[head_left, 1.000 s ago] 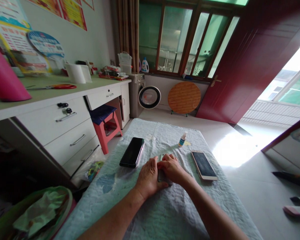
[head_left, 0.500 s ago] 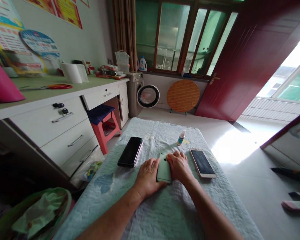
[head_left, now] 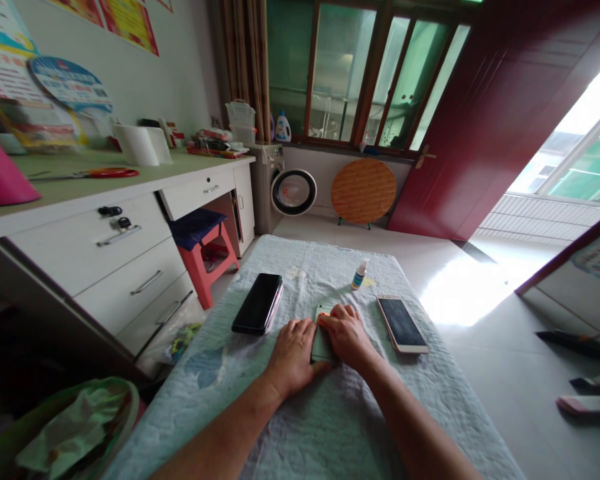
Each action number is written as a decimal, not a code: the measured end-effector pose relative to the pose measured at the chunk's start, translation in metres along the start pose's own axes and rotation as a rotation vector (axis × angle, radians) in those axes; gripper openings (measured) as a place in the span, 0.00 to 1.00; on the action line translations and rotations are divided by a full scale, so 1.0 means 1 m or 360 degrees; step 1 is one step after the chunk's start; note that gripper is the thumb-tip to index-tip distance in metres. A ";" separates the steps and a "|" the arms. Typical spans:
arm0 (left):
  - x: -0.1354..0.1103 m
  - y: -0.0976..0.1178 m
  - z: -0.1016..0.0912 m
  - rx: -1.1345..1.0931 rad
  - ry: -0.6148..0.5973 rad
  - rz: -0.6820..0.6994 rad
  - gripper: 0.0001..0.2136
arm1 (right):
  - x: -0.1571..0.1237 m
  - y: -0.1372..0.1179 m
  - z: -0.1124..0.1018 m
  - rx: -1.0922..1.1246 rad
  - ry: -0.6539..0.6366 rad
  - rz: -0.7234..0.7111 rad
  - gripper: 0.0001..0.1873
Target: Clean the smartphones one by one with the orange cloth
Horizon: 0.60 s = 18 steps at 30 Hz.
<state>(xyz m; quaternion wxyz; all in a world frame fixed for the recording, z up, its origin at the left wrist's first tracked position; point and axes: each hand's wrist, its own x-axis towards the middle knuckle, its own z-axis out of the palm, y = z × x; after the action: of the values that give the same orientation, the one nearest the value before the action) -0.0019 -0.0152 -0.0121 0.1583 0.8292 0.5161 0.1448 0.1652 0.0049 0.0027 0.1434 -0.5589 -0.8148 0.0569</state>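
Observation:
A pale green smartphone (head_left: pixel 321 349) lies back side up on the quilted cloth, partly covered by my hands. My left hand (head_left: pixel 293 353) grips it, fingers along its left edge and thumb at its lower end. Pinched under the fingers of my right hand (head_left: pixel 349 337) is a small orange piece (head_left: pixel 323 318), pressed against the upper part of the phone's back; its kind is unclear. To the left lies a stack of dark phones (head_left: pixel 258 303). On the right is a gold-framed phone (head_left: pixel 403 324), screen up. A small spray bottle (head_left: pixel 359 275) stands beyond my right hand.
The light blue quilted cloth (head_left: pixel 380 413) covers the table. Left of it are a white desk with drawers (head_left: pixel 125 260), a red stool (head_left: pixel 213 260) and a green bin (head_left: pixel 130 413). A washing machine (head_left: pixel 266 193) and a round wooden tabletop (head_left: pixel 364 191) stand behind.
My right hand has slid left across the phone's back with the orange piece, covering more of it. My left hand stays at the phone's edge. The whole view has shifted slightly.

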 end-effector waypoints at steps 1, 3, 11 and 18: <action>0.000 0.000 0.000 0.0004 -0.0002 0.0013 0.36 | 0.001 0.000 0.000 -0.0021 -0.0004 0.0022 0.13; 0.000 0.000 -0.001 0.0007 -0.0001 0.0039 0.35 | 0.003 0.000 0.001 -0.0082 0.0000 0.0088 0.13; 0.000 0.002 -0.005 0.0017 0.0016 0.0039 0.33 | 0.011 0.007 0.010 -0.0269 0.0086 0.0378 0.15; -0.001 0.003 -0.006 -0.0015 0.0044 0.0053 0.32 | 0.004 0.009 0.008 -0.0331 0.0097 0.0482 0.15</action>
<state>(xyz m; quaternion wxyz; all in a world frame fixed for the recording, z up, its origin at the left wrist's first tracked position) -0.0024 -0.0162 -0.0053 0.1526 0.8348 0.5037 0.1613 0.1694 0.0121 -0.0068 0.0991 -0.6884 -0.7181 -0.0237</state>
